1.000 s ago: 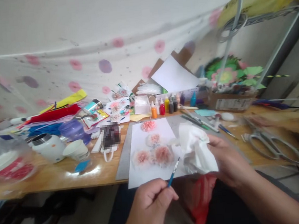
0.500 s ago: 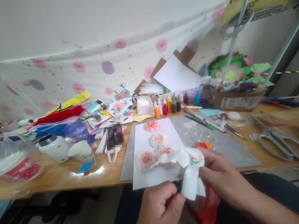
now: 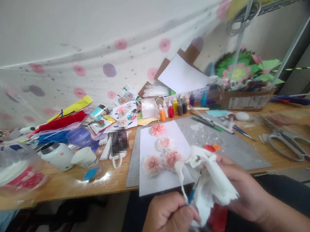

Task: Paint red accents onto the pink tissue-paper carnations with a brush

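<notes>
At 6 o'clock, off the desk (image 3: 69, 185) edge, our left hand (image 3: 167, 218) pinches the blue paintbrush (image 3: 193, 192); right hand (image 3: 241, 191), 4 o'clock, closes the crumpled tissue (image 3: 216, 186) round its tip (bristles hidden). We'd squeeze lightly and draw straight.

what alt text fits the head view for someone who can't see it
A person's left hand holds a blue paintbrush with its tip against a white tissue held in the right hand, in front of a white sheet with four pink flowers on a cluttered wooden table with paint bottles and scissors.
</notes>
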{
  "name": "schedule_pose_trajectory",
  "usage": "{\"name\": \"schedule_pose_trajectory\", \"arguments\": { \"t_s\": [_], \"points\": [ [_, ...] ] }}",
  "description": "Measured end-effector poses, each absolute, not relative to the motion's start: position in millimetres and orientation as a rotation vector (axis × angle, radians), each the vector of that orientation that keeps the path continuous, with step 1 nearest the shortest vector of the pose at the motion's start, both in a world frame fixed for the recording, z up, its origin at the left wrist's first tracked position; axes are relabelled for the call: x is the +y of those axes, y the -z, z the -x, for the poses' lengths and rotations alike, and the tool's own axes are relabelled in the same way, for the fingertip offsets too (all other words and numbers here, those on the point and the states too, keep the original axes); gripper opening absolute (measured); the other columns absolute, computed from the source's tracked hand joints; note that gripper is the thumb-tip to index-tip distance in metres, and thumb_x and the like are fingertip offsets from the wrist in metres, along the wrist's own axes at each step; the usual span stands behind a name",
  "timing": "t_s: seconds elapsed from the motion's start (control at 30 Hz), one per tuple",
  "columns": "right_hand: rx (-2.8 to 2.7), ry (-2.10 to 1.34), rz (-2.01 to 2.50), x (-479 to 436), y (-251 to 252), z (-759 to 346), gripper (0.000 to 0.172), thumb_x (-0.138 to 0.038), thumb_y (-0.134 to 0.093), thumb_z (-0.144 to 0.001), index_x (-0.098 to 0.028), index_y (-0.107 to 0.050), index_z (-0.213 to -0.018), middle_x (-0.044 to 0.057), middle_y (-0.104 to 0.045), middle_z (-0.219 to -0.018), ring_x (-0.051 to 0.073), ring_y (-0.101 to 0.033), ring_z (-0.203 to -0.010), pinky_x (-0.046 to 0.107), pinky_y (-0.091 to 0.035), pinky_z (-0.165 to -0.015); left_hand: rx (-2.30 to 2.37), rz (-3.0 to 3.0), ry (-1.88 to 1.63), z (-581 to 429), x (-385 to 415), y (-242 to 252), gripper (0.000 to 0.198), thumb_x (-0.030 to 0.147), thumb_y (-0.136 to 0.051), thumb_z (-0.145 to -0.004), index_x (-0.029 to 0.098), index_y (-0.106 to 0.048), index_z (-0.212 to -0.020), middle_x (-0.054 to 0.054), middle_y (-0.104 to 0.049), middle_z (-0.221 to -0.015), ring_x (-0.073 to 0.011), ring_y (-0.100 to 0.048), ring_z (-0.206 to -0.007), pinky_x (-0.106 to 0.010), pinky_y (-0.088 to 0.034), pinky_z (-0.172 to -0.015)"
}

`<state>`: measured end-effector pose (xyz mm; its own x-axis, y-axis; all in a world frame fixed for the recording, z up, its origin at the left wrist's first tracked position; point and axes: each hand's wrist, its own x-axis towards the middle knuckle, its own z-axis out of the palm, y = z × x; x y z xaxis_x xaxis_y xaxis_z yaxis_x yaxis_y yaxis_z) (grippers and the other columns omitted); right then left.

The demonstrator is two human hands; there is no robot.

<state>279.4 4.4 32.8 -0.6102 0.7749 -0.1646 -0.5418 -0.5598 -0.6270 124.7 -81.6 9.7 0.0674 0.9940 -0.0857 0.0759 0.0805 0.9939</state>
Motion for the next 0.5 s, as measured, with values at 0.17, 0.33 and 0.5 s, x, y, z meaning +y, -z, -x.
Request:
{"name": "schedule_pose_trajectory", "arguments": {
  "t_s": [0.17, 0.33, 0.5],
  "points": [
    [-0.877, -2.148, 0.469, 2, -28, -280, 0.019, -0.031, -0.078, -0.064, -0.02, -0.072, -0.079, 0.002, -0.065, -0.063, 0.009, -0.056, -0.05, 0.018, -0.044, -0.05, 1.22, -1.101, -1.06, -127, -84, -10, 0.054, 0.068, -0.057, -0.073, 0.015, -0.068, -0.071, 0.005, -0.03, -0.035, -0.0082, -0.028, -0.04, -0.021, -0.018, -0.042],
    [-1.362, -1.718, 0.649, 4, -24, -285, 0.013, -0.022, -0.079, -0.061, -0.02, -0.068, -0.069, -0.001, -0.061, -0.063, 0.01, -0.053, -0.059, 0.018, -0.044, -0.056, 1.273, -1.289, -1.093, -131, -77, -13, 0.052, 0.062, -0.054, -0.078, 0.015, -0.051, -0.056, 0.004, -0.033, -0.046, -0.008, -0.028, -0.047, -0.021, -0.019, -0.046],
    [-1.576, -1.503, 0.716, 7, -26, -291, 0.011, -0.024, -0.071, -0.069, -0.023, -0.071, -0.08, -0.001, -0.063, -0.068, 0.013, -0.055, -0.061, 0.022, -0.047, -0.06, 1.338, -1.478, -1.091, -130, -73, -16, 0.043, 0.048, -0.049, -0.083, 0.016, -0.041, -0.055, 0.004, -0.032, -0.051, -0.0091, -0.029, -0.053, -0.021, -0.023, -0.05]
  ]
}}
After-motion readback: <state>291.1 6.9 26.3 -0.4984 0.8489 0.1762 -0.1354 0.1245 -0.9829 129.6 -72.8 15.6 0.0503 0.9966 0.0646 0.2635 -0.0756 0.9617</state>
